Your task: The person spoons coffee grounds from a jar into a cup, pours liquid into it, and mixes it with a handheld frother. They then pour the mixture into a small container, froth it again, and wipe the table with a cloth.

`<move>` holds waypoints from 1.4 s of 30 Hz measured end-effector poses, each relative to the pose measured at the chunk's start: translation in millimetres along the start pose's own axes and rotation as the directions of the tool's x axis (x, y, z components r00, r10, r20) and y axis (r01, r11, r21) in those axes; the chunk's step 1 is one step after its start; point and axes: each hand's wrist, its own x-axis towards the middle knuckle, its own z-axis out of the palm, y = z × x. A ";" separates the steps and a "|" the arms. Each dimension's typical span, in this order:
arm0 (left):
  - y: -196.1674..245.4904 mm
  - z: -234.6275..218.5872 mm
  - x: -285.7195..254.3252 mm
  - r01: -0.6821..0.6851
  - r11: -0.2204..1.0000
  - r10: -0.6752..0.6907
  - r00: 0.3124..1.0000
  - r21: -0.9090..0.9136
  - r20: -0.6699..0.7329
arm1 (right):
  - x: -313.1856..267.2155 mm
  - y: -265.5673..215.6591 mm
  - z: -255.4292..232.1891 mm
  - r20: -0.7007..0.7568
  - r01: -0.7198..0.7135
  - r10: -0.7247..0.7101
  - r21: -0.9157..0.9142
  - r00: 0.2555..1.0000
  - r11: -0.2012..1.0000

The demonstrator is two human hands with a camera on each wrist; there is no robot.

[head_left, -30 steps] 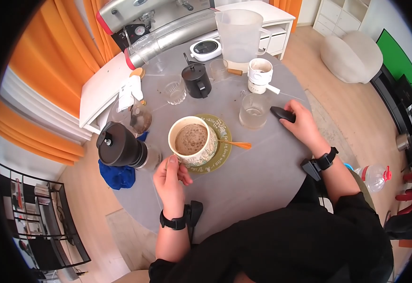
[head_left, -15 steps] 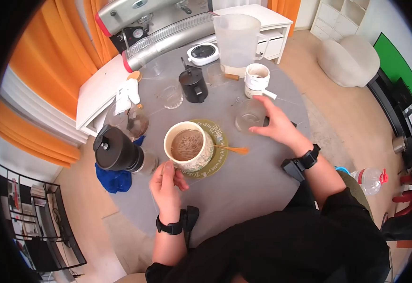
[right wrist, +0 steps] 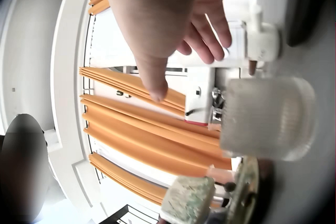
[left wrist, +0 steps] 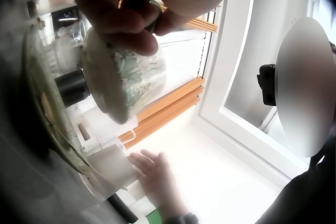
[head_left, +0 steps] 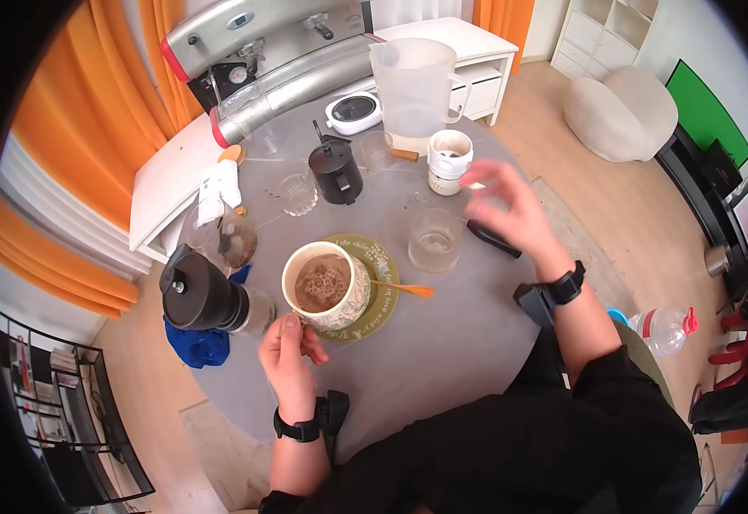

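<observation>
My left hand (head_left: 291, 364) grips the handle of the floral cup (head_left: 353, 300), which holds a frothy brown drink and is tilted slightly over the green saucer (head_left: 382, 313). In the left wrist view, fingers curl round the handle above the cup (left wrist: 131, 77). A spoon with an orange handle (head_left: 415, 290) lies across the saucer. My right hand (head_left: 515, 214) is raised with fingers spread, holding nothing, beside the white cup with a filter top (head_left: 450, 158). Below and left of it stands a clear glass (head_left: 434, 242); the right wrist view shows that glass (right wrist: 268, 116) below the open fingers (right wrist: 210, 40).
A black object (head_left: 494, 238) lies right of the glass. A black grinder (head_left: 198, 291) and blue cloth (head_left: 198, 344) are at left. Behind stand a black pot (head_left: 336, 173), a ribbed glass (head_left: 298, 195), a large pitcher (head_left: 412, 86), a scale (head_left: 353, 112) and an espresso machine (head_left: 280, 60).
My right hand left the black object, reached round the clear glass, then moved up and away from it, toward the white cup. My left hand keeps its grip on the cup. The head view has shifted.
</observation>
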 end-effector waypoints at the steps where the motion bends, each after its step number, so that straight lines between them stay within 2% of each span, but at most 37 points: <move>1: 0.2 0.2 -0.2 0.001 1.000 -0.001 1.000 0.000 0.000 | 11.4 -3.1 -5.5 0.000 -0.001 0.001 0.000 1.000 1.000; 2: 0.7 0.7 -0.1 0.010 1.000 -0.010 1.000 0.010 -0.008 | 23.2 -7.0 -10.4 -0.172 -0.029 0.007 -0.126 0.985 0.992; 3: 1.0 1.7 0.1 0.019 1.000 -0.019 1.000 0.021 -0.015 | 32.2 -9.1 -13.2 -0.341 -0.078 -0.010 -0.243 0.940 0.967; 4: 0.9 2.0 -0.2 0.019 1.000 -0.019 1.000 0.021 -0.012 | 38.8 -7.1 -10.4 -0.344 -0.080 -0.009 -0.244 0.939 0.967; 6: 0.7 1.5 0.1 0.010 0.999 -0.010 1.000 0.038 -0.010 | 52.3 5.3 0.5 -0.299 -0.008 -0.136 -0.436 0.944 0.900; 7: 0.2 1.3 0.5 0.005 0.999 -0.005 1.000 0.042 -0.009 | 58.7 16.7 3.1 -0.302 -0.006 -0.139 -0.433 0.943 0.901; 9: -1.3 0.7 0.6 -0.009 0.999 0.009 1.000 0.039 -0.001 | 67.9 31.8 10.4 -0.215 0.000 -0.070 -0.310 0.974 0.951; 13: -1.6 2.9 1.3 -0.005 0.999 0.005 1.000 0.039 -0.022 | 64.8 23.5 13.7 -0.250 -0.107 0.037 -0.271 0.967 0.957; 15: -5.7 0.6 2.8 0.001 0.999 0.000 1.000 0.038 -0.007 | 50.9 4.2 15.3 -0.268 0.037 -0.100 -0.230 0.958 0.973; 16: -5.6 0.8 3.6 0.006 0.999 -0.005 1.000 0.041 -0.010 | 42.4 -5.8 17.0 -0.265 0.033 -0.094 -0.225 0.960 0.974; 19: -6.5 1.6 4.2 0.013 0.998 -0.010 0.999 0.056 -0.043 | 12.8 -28.4 26.5 -0.105 0.091 -0.092 -0.015 0.990 0.996; 20: -6.9 1.3 5.1 -0.003 0.999 0.005 0.999 0.042 -0.039 | 7.7 -22.6 33.1 -0.124 0.178 -0.172 0.041 0.977 0.983; 26: 4.5 13.3 5.4 -0.035 0.998 0.038 0.996 0.044 -0.076 | -12.6 -15.7 48.8 0.005 0.094 -0.096 0.139 0.995 0.986; 28: 10.0 17.9 4.9 -0.034 0.998 0.039 0.995 0.052 -0.093 | -11.9 -10.2 48.7 0.000 0.128 -0.130 0.143 0.992 0.981; 30: 15.8 20.1 5.6 -0.026 0.996 0.030 0.998 0.084 -0.052 | -12.0 -4.6 49.5 -0.004 0.167 -0.168 0.147 0.986 0.975; 34: 34.1 34.9 8.1 -0.043 0.997 0.044 0.999 0.068 -0.011 | -13.3 -2.2 52.0 0.008 0.147 -0.150 0.151 0.989 0.978; 38: 48.1 52.9 15.8 -0.065 0.986 0.056 0.996 0.156 0.065 | -13.5 -1.6 55.3 0.009 0.117 -0.123 0.232 0.992 0.965; 40: 53.9 58.1 19.8 -0.115 0.974 0.084 0.984 0.196 0.158 | -14.3 -1.6 55.9 -0.006 0.122 -0.125 0.243 0.992 0.962; 42: 59.7 67.1 23.3 -0.127 0.972 0.093 0.981 0.198 0.171 | -14.3 -2.2 55.7 -0.020 0.125 -0.124 0.250 0.992 0.960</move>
